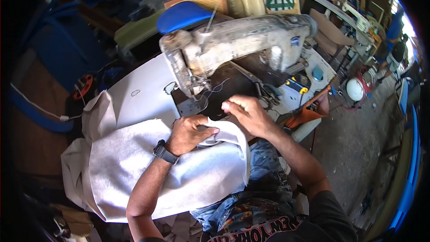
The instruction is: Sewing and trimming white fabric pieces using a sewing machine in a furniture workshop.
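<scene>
A large piece of off-white fabric [125,152] lies in folds over the table's near edge and my lap. My left hand [186,134], with a black watch at the wrist, grips its upper edge, the thumb lying along a fold. Just right of it, my right hand [248,113] is raised with thumb and fingers pinched together; whatever is between them is too small to make out. Beyond both hands stands a worn, grey-white sewing machine [242,40]. Loose thread [207,96] hangs in curls below its needle end, close to my right hand.
Scissors [267,95] lie under the machine's arm, with a yellow-and-black tool [297,85] and a small blue round lid [317,73] to their right. The white tabletop [141,87] reaches left. Behind are a blue seat pad [184,17] and stacked panels. A white round object [355,89] stands on the floor.
</scene>
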A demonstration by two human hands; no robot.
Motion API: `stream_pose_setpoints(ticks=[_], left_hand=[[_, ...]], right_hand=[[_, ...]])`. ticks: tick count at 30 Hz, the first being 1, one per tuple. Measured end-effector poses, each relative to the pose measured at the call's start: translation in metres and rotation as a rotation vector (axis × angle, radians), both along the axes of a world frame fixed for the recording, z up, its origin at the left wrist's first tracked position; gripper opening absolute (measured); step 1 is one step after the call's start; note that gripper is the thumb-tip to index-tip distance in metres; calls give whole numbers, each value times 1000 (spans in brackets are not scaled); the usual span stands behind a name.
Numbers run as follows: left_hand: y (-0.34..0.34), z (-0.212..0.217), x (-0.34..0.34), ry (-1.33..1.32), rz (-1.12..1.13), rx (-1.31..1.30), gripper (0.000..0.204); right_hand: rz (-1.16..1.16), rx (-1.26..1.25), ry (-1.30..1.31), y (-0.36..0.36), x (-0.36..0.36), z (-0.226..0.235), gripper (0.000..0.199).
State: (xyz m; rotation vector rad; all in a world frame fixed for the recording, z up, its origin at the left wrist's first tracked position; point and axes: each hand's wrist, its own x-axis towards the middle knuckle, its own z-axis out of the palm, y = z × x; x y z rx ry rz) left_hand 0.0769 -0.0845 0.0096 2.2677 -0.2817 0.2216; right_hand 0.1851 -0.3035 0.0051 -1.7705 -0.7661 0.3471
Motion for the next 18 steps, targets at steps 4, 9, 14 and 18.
stream_pose_setpoints(ticks=[4,9,14,18], left_hand=[[6,-10,-10,-101,10,96,30],[6,-11,-11,-133,-9,150,26],[7,5,-10,-243,49,271,20],[22,1,-11,-214,29,382,23]], right_hand=[[65,-55,-614,49,38,-11,26],[147,-117,-808,90,62,-38,23],[160,-194,-894,75,58,-53,12],[326,-141,-856,54,34,-27,14]])
